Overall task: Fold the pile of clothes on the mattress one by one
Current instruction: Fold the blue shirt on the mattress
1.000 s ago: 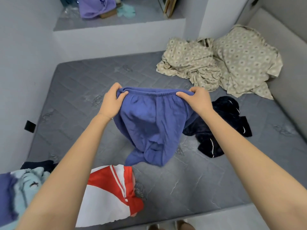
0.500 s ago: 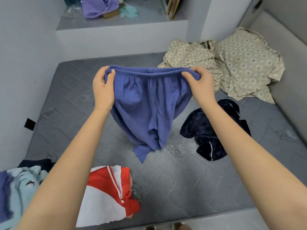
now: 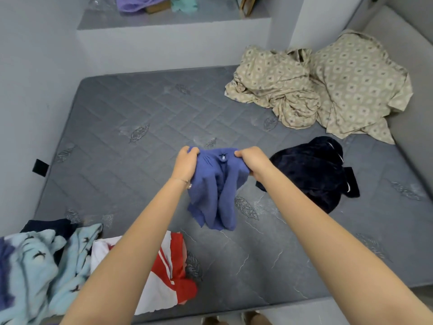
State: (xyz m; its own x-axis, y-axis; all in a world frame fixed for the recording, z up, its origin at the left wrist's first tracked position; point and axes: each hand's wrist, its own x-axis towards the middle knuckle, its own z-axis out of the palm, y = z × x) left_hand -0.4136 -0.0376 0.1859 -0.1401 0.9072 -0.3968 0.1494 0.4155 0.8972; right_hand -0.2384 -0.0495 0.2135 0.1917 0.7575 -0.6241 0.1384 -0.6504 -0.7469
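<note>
Blue shorts (image 3: 216, 193) hang bunched over the middle of the grey mattress (image 3: 131, 127), held up by the waistband. My left hand (image 3: 186, 163) grips the waistband's left end and my right hand (image 3: 251, 161) grips its right end, the two hands close together. The leg ends dangle just above the mattress. A dark navy garment (image 3: 311, 174) lies crumpled to the right of the shorts. At the near left edge lies a pile with a red and white garment (image 3: 168, 275) and a light blue patterned one (image 3: 39, 266), partly hidden by my left forearm.
A crumpled beige patterned sheet (image 3: 281, 90) and a matching pillow (image 3: 358, 83) sit at the far right corner. Walls close in on the left and right sides. A ledge (image 3: 164, 22) behind the mattress holds a purple item. The floor shows at the bottom edge.
My hands have come down and drawn together, so the waistband that was stretched wide and held high is now bunched between them, lower over the mattress.
</note>
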